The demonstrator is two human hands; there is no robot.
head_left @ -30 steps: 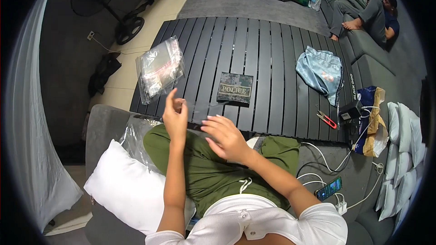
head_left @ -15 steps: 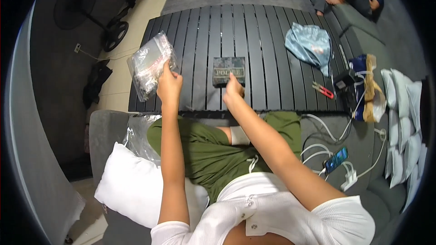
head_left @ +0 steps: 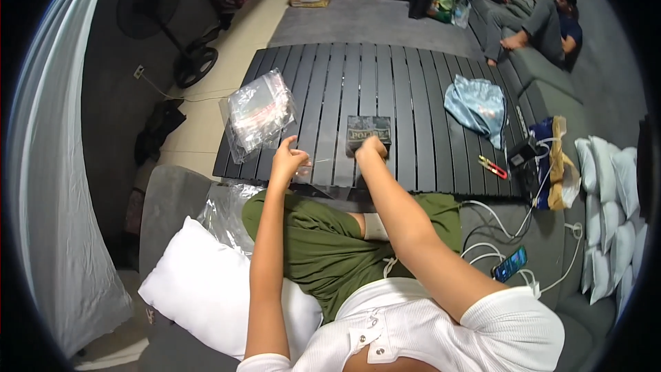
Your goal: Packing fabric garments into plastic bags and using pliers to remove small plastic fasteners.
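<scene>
Where the black slatted table (head_left: 430,158) stretched before us, its long flat slats parted by narrow gaps, we saw the square camouflage case (head_left: 368,126) lying toward the middle of its near half. The case looked dark, thick and straight-edged, with a mottled pattern and a paler printed band. Our right hand (head_left: 372,146) touched its near part, fingers curled and mostly hidden, so we could not tell whether they gripped it. Our left hand (head_left: 292,160) hung above the table's near left part, its fingers loosely bent and a little apart. A faint clear film (head_left: 323,169) showed over the table between our hands, too thin for us to tell whether the left one held it.

On the table's left side lay glossy, crinkled plastic bags (head_left: 260,114), overlapping in a loose rectangular stack. Toward its right edge we had a satiny light-blue pouch (head_left: 476,105), rumpled into soft folds, and, by its near right corner, slim red-handled snips (head_left: 494,168). Just beyond the table's right edge stood a creased blue-and-tan bag (head_left: 559,179).
</scene>
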